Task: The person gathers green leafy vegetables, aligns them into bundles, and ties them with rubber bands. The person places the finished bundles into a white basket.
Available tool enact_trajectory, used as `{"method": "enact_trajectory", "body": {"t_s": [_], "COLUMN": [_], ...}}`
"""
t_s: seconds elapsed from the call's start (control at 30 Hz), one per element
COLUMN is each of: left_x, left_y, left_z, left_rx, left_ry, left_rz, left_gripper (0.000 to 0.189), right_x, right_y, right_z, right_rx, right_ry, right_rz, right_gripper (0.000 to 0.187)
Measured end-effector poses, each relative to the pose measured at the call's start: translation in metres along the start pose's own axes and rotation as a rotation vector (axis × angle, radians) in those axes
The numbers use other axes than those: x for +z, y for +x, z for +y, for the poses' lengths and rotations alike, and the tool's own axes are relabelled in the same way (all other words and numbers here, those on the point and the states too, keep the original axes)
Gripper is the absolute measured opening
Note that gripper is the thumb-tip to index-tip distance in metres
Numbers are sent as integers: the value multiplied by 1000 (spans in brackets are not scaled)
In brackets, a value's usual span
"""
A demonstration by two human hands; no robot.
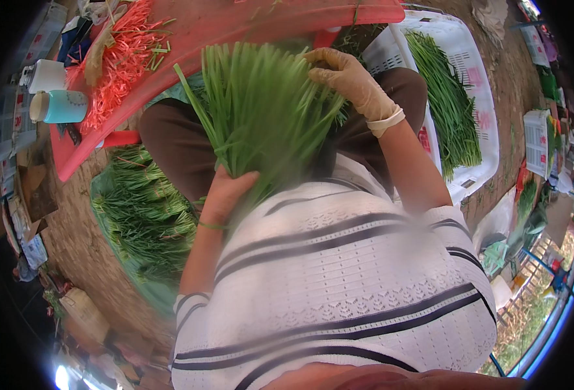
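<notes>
My bare left hand point(231, 190) is closed around the lower part of a large bunch of long flat green leaves point(262, 102), which look like Chinese chives. The cut ends fan out upward over my lap, and part of the bunch is blurred. My right hand point(348, 83), in a thin tan glove, is at the upper right edge of the fan with thumb and fingertips at the stalks. Whether those fingers pinch any stalk I cannot tell. More loose green leaves point(445, 97) lie in a white plastic crate on my right.
A red plastic table point(267, 14) stands in front, bearing red plastic ties point(121, 63), a turquoise jar point(65, 106) and a white bottle point(45, 76). Tied green bunches point(145, 214) lie on green sheeting at my left. The crate point(487, 141) sits close by my right knee.
</notes>
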State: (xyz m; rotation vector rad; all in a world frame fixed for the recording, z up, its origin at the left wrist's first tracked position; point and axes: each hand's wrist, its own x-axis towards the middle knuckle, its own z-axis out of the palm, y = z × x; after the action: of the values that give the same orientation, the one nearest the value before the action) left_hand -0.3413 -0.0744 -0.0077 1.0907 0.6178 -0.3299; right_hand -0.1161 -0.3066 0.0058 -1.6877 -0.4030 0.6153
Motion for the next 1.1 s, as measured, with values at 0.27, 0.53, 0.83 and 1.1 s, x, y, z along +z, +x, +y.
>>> {"method": "enact_trajectory", "body": {"t_s": [0.27, 0.53, 0.83, 1.1], "left_x": [-1, 0, -1, 9], "left_y": [6, 4, 1, -13], "left_z": [-1, -4, -1, 7], "left_rx": [34, 28, 29, 69], "left_ry": [108, 81, 19, -34], "left_rz": [-44, -41, -32, 57], "left_gripper": [53, 54, 58, 60], "right_x": [11, 10, -144, -76], "right_y": [-3, 1, 4, -56], "right_z": [-22, 1, -24, 9], "right_rx": [43, -7, -430, 218], "right_ry": [-104, 221, 331, -177], "right_rz": [-83, 25, 802, 63], "right_gripper": [51, 48, 30, 73]}}
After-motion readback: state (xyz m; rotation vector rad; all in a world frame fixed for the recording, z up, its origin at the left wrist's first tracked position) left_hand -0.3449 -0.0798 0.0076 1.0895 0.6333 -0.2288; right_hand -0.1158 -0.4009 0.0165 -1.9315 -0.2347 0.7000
